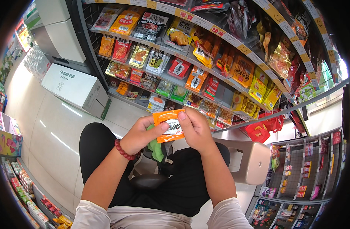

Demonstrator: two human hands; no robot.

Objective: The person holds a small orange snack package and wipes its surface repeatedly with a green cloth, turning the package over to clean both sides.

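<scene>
Both of my hands grip a small orange snack packet [169,138] with a white printed panel. My left hand [142,134] pinches its left edge, thumb lying across the front. At its right edge my right hand [196,131] holds on, thumb on top and fingers behind. A green cloth [155,150] hangs below my left hand, partly hidden by it; I cannot tell how it is held. Just beyond my hands stands a snack shelf rack [160,73] with several tiers of packets in clear bins. An orange packet like the held one [196,78] sits on a lower tier.
A white carton [69,86] stands on the tiled floor to the left. A beige plastic stool [253,164] is beside my right knee. Red bags [258,131] lie under the rack's right end. More shelving [295,169] stands at the right, and a goods shelf [35,197] at lower left.
</scene>
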